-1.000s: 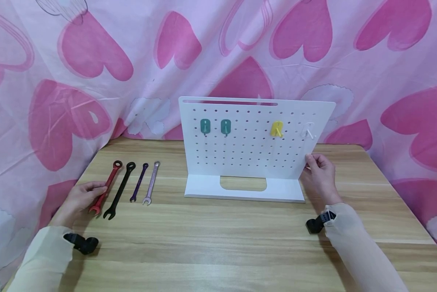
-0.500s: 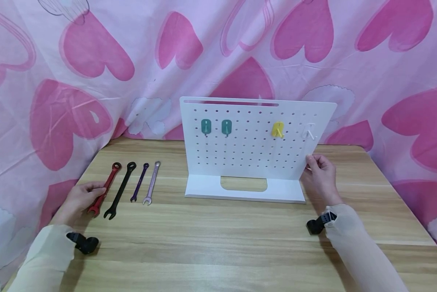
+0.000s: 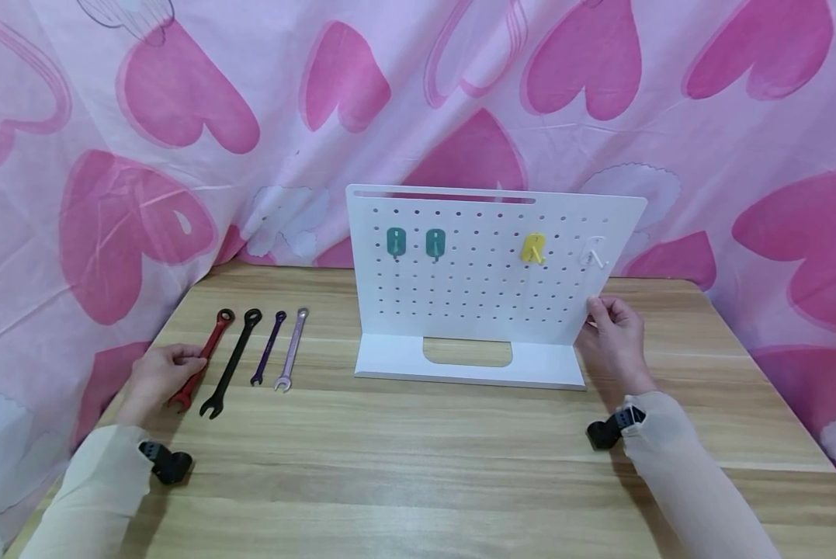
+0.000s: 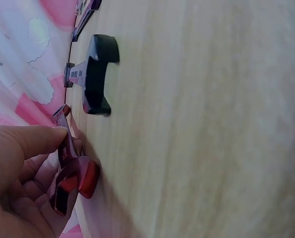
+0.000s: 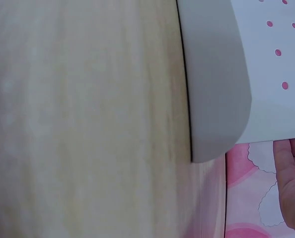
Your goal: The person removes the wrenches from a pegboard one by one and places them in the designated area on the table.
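Note:
At the left of the head view, my left hand point(image 3: 161, 380) pinches the red combination wrench point(image 3: 215, 335) by its shank between thumb and fingers. The left wrist view has the open end of this red wrench point(image 4: 68, 171) toward the camera. Beside it lie a black wrench point(image 3: 232, 363), a smaller purple wrench point(image 3: 268, 349) and a silver wrench point(image 3: 293, 349). My right hand point(image 3: 616, 338) grips the lower right edge of an upright white pegboard point(image 3: 390, 357), thumb in front. Its other fingers are partly hidden in the head view.
Two green hooks point(image 3: 396, 242) point(image 3: 435, 244), a yellow hook point(image 3: 532, 248) and a clear hook point(image 3: 592, 251) are mounted across the pegboard's upper part. All stands on a wooden table point(image 3: 418, 466). A pink heart-patterned cloth point(image 3: 278, 155) hangs behind and at both sides.
The left wrist and forearm have shifted slightly to the right while the fingers stay on the red wrench. My right hand keeps its place on the pegboard's edge.

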Motion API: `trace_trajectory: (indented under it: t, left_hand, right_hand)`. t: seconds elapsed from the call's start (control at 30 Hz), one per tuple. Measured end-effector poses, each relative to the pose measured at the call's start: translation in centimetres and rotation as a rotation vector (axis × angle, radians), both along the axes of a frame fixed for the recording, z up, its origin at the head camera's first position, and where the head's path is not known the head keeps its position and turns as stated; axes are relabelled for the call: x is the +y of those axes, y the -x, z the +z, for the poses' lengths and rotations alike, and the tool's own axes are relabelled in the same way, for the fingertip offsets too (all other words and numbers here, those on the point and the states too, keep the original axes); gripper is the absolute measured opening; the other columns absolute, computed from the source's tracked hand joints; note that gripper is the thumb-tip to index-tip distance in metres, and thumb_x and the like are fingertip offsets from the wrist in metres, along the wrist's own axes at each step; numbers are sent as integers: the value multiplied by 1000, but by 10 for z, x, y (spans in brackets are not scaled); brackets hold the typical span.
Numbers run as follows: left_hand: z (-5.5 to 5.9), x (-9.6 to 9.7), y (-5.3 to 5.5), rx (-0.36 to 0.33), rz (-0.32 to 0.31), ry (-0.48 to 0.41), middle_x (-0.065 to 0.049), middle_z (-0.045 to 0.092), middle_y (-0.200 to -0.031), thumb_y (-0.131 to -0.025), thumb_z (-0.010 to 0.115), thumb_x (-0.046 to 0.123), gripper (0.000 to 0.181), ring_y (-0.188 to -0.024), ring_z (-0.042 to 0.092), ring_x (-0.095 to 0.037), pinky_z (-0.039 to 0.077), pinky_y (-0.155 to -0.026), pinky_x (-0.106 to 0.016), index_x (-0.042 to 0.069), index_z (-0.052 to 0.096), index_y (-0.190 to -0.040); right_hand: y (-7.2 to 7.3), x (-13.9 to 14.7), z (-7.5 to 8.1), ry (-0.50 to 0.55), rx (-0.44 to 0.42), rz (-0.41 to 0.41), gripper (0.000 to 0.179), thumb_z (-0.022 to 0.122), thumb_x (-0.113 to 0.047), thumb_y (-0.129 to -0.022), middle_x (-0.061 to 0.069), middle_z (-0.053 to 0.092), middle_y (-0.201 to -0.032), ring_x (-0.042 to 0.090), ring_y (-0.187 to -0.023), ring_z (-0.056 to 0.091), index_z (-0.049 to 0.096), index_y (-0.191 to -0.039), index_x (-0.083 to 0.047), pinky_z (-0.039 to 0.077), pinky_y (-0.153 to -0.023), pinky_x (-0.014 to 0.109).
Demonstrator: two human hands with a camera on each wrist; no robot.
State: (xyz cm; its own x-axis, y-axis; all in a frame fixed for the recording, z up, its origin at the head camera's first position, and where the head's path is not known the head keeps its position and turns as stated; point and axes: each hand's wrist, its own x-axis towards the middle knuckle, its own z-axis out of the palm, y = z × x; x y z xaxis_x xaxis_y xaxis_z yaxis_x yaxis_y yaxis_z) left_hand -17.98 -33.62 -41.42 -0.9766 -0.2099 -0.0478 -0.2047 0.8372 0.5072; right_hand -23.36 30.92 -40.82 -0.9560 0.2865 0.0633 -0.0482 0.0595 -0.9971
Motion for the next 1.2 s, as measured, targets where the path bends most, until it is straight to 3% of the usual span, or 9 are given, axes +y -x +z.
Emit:
trace_trajectory:
  t: [0.23, 0.43, 0.7, 0.83, 1.2]
  left_hand:
    - [4, 6, -1, 32, 33, 13, -16, 68, -87, -86, 65, 18, 28, -77, 54, -23, 36, -63, -28, -5, 66, -103]
    - [5, 6, 0, 19, 42, 20, -14, 67, -80, -85, 66, 17, 25, -77, 53, -27, 35, -62, -29, -4, 66, -97]
    - [7, 9, 0, -4, 35, 36, -4, 63, -65, -84, 64, 16, 19, -53, 54, -16, 41, -50, -27, -2, 65, -90]
    - [7, 9, 0, -15, 36, 56, 0, 61, -59, -83, 63, 16, 18, -50, 54, -16, 39, -50, -28, -1, 65, -89]
    - [12, 10, 1, -13, -47, 134, 1, 56, -49, -80, 61, 13, 15, -44, 53, -15, 38, -53, -31, -2, 64, -83]
  right_hand:
    - [0, 0, 0, 22, 23, -1, 32, 61, -31, -89, -9, 66, -96, 5, -87, 63, 58, -94, 1, 55, -73, 19]
    - [1, -1, -1, 58, 50, -6, 27, 62, -27, -89, -7, 66, -92, 5, -85, 63, 58, -89, 0, 55, -72, 19]
    - [1, -2, -3, 94, 73, -5, 27, 63, -26, -89, -7, 68, -92, 6, -84, 65, 58, -87, 1, 55, -70, 19]
    - [2, -1, -4, 78, 96, -22, 24, 63, -25, -89, -7, 68, -91, 6, -83, 65, 60, -86, -1, 55, -69, 18]
    - [1, -2, -1, 71, 70, -8, 27, 61, -22, -91, -9, 67, -91, 4, -83, 64, 57, -90, 5, 55, -70, 19]
